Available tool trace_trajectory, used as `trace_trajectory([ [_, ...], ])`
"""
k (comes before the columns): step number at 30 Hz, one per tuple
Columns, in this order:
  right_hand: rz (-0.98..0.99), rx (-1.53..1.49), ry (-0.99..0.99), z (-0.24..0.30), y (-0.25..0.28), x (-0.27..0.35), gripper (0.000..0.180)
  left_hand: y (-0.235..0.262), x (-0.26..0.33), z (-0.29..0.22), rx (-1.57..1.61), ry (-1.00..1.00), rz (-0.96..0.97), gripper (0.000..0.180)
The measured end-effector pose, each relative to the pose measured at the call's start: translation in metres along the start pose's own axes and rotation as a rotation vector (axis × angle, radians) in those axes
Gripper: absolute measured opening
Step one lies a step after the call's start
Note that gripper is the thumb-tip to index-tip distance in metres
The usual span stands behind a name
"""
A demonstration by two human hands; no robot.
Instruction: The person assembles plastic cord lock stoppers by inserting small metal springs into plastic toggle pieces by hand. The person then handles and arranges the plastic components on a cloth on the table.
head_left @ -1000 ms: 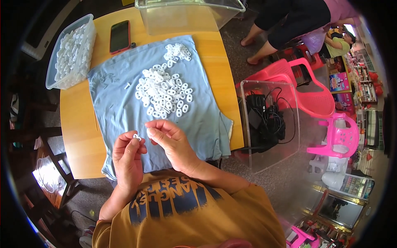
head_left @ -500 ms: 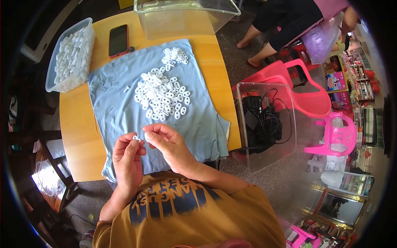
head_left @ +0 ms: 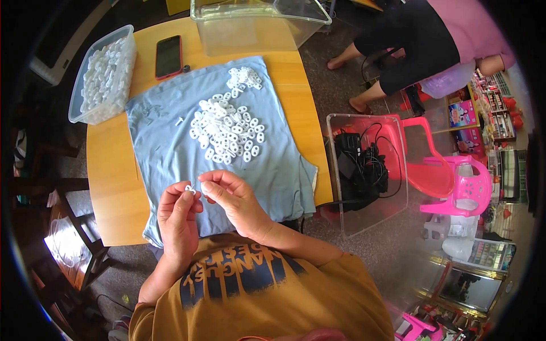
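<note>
Between the thumb and forefinger of my left hand (head_left: 181,221) is a small white plastic piece (head_left: 190,189) with rounded loops. My right hand (head_left: 239,207) is closed in a pinch close beside it; whatever its fingertips hold is too small or hidden to name. Both hands hover over the near part of a blue cloth (head_left: 165,162). Beyond them lies a pile of white two-holed oval pieces (head_left: 230,131). A smaller cluster of white pieces (head_left: 244,78) sits farther back, and one tiny white peg (head_left: 179,121) lies left of the pile.
A clear tub (head_left: 74,108) full of white pieces stands at the table's left, near a phone (head_left: 168,57). At the back is a transparent bin (head_left: 244,40). Right of the table, another clear bin (head_left: 347,224) holds black cables. Chairs and a person (head_left: 424,42) are farther right.
My hands stay nearly in place, with slight finger movement. The person at the right has shifted, and the red chair there has moved. The whole view has tilted slightly.
</note>
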State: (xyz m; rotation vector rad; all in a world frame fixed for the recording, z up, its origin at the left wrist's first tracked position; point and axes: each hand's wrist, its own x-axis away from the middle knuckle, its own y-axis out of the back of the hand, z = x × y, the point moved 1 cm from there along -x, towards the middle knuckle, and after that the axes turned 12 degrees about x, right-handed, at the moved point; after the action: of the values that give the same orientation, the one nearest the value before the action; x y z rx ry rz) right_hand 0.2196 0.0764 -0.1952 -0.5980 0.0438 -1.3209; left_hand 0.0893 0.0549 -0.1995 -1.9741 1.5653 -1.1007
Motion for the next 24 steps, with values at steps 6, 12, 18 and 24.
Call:
trace_trajectory([
  [6, -0.009, 0.026, -0.005, -0.003, -0.001, 0.002, 0.021, 0.003, 0.005, -0.003, 0.003, -0.01, -0.026, 0.016],
  [12, -0.051, 0.046, 0.014, 0.01, -0.001, 0.004, 0.024, 0.002, 0.011, -0.009, -0.028, -0.014, -0.028, 0.016],
  [18, 0.041, -0.004, 0.209, 0.04, -0.004, 0.009, 0.025, -0.025, 0.009, -0.025, -0.004, -0.033, 0.086, 0.017],
  [24, 0.066, 0.113, 0.318, 0.042, -0.014, 0.011, 0.027, -0.027, 0.011, -0.03, 0.105, -0.009, 0.209, 0.018],
])
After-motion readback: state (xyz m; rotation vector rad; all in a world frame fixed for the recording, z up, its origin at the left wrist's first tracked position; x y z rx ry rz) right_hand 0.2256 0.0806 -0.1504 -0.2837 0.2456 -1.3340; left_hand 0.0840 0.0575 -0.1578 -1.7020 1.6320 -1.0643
